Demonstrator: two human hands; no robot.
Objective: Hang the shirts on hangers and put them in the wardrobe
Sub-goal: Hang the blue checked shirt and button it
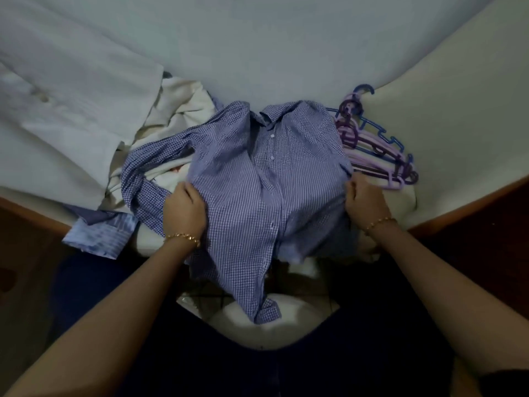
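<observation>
One blue-and-white checked shirt (pixel 257 179), white buttons down its placket, lies front-up on the bed (pixel 286 38), tail hanging over the edge. Two hands hold it. Left hand (pixel 186 210): fingers (pixel 190 193) curled, bunching one side. Right hand (pixel 365 203): fingers (pixel 353 186) pinching the opposite side. Just beyond right fingers: one stack of plastic hangers (pixel 380 156), blue, lilac, purple; number unclear. Left of left fingers: cream garments (pixel 183 110), one pale-blue striped shirt (pixel 100 236).

Home bedroom, wide mattress (pixel 286 38) under a pale sheet, wooden bed frame (pixel 28 213) along its edge, blue checked shirt (pixel 257 173) and cream garments (pixel 177 110) heaped on top, plastic clothes hangers (pixel 378 150) stacked beside them, tiled floor (pixel 206 293) below.
</observation>
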